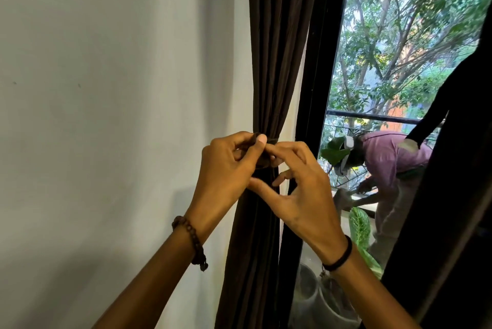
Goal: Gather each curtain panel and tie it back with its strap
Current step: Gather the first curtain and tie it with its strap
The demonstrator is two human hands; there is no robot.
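Observation:
A dark brown curtain panel (282, 49) hangs beside the window frame, bunched narrow at mid height. A strap (271, 141) of the same dark cloth wraps the bunch there. My left hand (226, 166) pinches the strap's end between thumb and fingers at the front of the bunch. My right hand (298, 185) meets it from the right, its index finger and thumb pinching the strap too. Most of the strap is hidden behind my fingers. A second dark curtain panel (458, 169) fills the right edge, drawn in at mid height.
A bare white wall (106, 89) is to the left. The black window frame (316, 75) stands right of the curtain. Through the glass, a person in a pink shirt (394, 158) bends over on a balcony with plants (359, 227), pots and a railing.

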